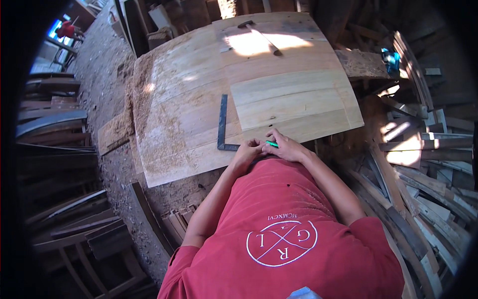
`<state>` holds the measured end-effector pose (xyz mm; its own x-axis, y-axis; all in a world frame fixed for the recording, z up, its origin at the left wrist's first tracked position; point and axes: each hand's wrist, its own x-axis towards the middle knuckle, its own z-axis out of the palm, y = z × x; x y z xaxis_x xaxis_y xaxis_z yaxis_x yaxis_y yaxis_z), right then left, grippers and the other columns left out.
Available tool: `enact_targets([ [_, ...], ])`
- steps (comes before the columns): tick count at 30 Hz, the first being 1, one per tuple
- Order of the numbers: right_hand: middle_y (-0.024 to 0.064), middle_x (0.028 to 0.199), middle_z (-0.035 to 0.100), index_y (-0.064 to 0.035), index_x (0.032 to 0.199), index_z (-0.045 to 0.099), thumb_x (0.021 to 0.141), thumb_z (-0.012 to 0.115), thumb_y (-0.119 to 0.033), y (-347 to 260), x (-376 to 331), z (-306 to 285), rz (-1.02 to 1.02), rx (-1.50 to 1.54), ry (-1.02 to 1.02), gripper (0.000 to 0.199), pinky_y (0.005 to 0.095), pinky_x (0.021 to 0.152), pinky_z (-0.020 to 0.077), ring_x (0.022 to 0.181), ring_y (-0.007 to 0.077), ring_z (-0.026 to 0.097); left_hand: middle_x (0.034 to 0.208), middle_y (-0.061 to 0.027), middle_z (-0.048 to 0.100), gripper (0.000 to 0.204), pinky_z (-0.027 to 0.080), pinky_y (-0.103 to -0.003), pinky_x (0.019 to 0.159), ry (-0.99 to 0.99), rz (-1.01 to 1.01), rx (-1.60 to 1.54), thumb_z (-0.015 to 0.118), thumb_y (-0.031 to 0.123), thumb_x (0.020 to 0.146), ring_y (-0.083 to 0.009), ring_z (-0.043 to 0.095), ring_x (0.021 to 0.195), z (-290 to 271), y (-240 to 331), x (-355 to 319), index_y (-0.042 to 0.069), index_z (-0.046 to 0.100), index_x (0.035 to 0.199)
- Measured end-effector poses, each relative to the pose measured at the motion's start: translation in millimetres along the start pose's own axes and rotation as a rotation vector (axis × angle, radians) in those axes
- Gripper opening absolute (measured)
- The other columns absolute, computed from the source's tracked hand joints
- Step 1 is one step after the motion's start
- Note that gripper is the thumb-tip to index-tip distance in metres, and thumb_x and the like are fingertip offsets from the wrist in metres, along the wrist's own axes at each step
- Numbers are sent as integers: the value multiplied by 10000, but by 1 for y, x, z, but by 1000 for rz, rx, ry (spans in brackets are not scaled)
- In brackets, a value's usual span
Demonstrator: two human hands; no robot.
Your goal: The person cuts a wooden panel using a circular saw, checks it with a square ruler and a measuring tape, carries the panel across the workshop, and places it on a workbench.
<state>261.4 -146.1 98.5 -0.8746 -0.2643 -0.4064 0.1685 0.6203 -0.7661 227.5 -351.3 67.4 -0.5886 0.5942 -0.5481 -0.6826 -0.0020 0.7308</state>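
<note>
where hands meet, slim green pencil (pixel 272 144).

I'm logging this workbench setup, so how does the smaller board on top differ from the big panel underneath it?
The smaller board is paler and clean; the big panel is browner and strewn with sawdust. The smaller board lies on top, covering the big panel's right part. Both are flat, made of joined wooden planks.

Patchy sun glare on far boards, dim fisheye-bent, vignetted edges.
</note>
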Motion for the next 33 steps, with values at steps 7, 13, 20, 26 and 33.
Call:
enact_targets([
  [7, 231, 967, 673, 0, 1130, 458, 950, 607, -596, 0, 1, -27, 53, -1, 1, 640, 420, 827, 515, 922, 351, 671, 855, -47, 681, 256, 541, -257, 703, 179, 2, 164, 764, 238, 919, -121, 663, 778, -5, 9, -4, 36, 615, 972],
  [13, 159, 860, 704, -29, 980, 589, 830, 779, -497, 95, -21, -117, 252, -142, 165, 527, 409, 716, 535, 720, 267, 678, 782, -44, 676, 247, 532, -269, 600, 548, 97, 191, 761, 233, 923, -114, 645, 681, -58, -31, 10, 12, 651, 940],
  [20, 131, 972, 717, -23, 978, 648, 776, 858, -284, 222, -108, -275, 468, -129, 403, 391, 366, 849, 541, 943, 235, 689, 795, -37, 696, 291, 503, -246, 578, 779, 23, 387, 751, 252, 935, -92, 606, 625, -59, -49, 31, -30, 723, 1003],
  [26, 121, 1070, 694, -108, 1019, 714, 760, 805, -300, 326, -138, -333, 372, -239, 378, 336, 409, 905, 535, 1048, 305, 669, 723, -7, 628, 295, 464, -251, 544, 910, -58, 334, 795, 269, 897, -92, 561, 599, -45, -49, 31, -6, 735, 985],
  [33, 99, 1033, 647, -127, 1004, 683, 768, 799, -322, 338, -142, -340, 360, -257, 339, 327, 430, 849, 532, 1010, 314, 658, 791, -2, 675, 295, 450, -243, 590, 1146, 0, 279, 811, 288, 883, -86, 568, 655, -32, -60, 42, 24, 743, 994],
])
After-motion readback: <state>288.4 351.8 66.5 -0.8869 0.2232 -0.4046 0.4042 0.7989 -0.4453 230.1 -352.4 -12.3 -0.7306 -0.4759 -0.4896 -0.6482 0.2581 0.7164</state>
